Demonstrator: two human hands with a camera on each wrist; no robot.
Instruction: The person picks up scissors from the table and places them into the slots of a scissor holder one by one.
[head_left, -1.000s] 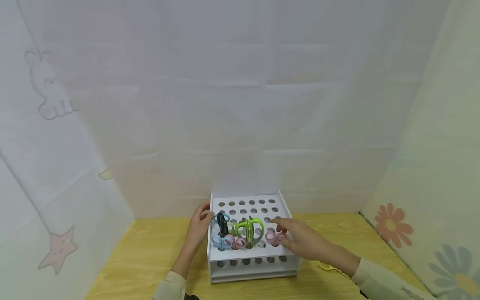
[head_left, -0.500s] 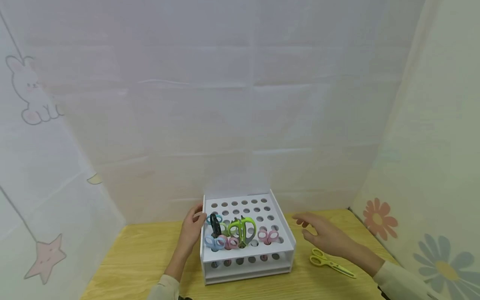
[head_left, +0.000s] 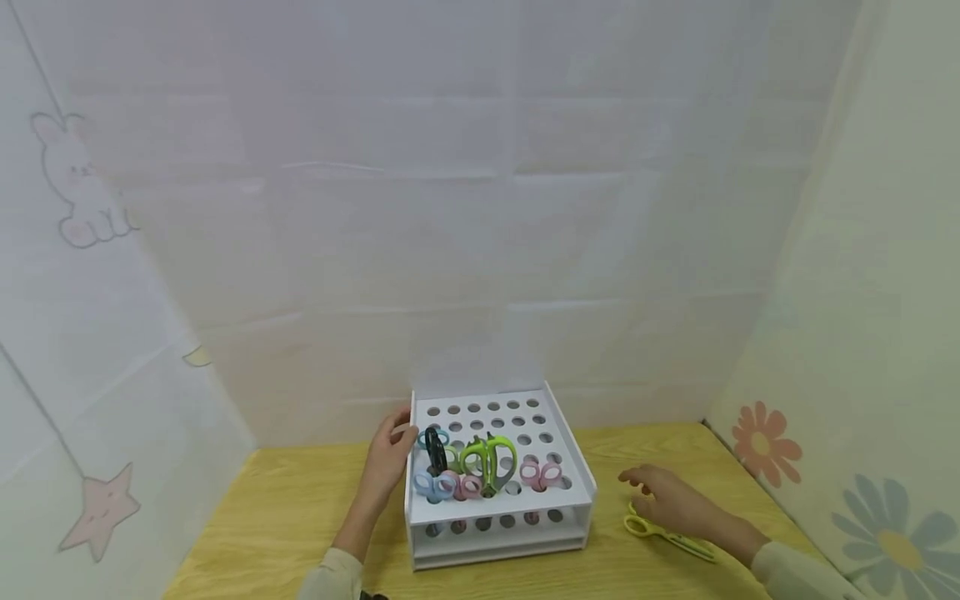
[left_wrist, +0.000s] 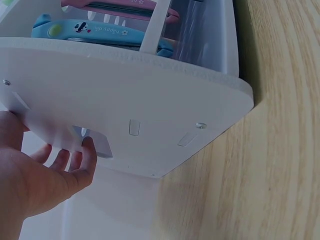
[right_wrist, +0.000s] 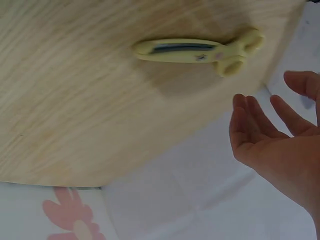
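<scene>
My left hand [head_left: 388, 450] holds the left side panel of a white rack [left_wrist: 165, 107]; in the left wrist view the bent fingers [left_wrist: 75, 175] lie at its outer face by a slot, with the thumb by its top edge. Scissors stand handle-up in the rack's holes: light blue scissors [head_left: 433, 486], pink scissors [head_left: 542, 475], black-handled scissors [head_left: 435, 450] and lime green scissors [head_left: 491, 467] among several. My right hand [head_left: 675, 504] hovers over yellow scissors [right_wrist: 200, 51] lying on the table, its fingers loosely bent and holding nothing.
Wooden table [head_left: 300, 500] under everything. A white sheet wall [head_left: 480, 250] rises close behind the rack, and printed panels [head_left: 862, 333] stand along both sides. A blue-handled item [left_wrist: 95, 32] lies inside the rack's lower level.
My right hand has moved away from the pink scissors in the rack, out to the right, and then lower over the yellow scissors. My left hand has stayed at the rack's side.
</scene>
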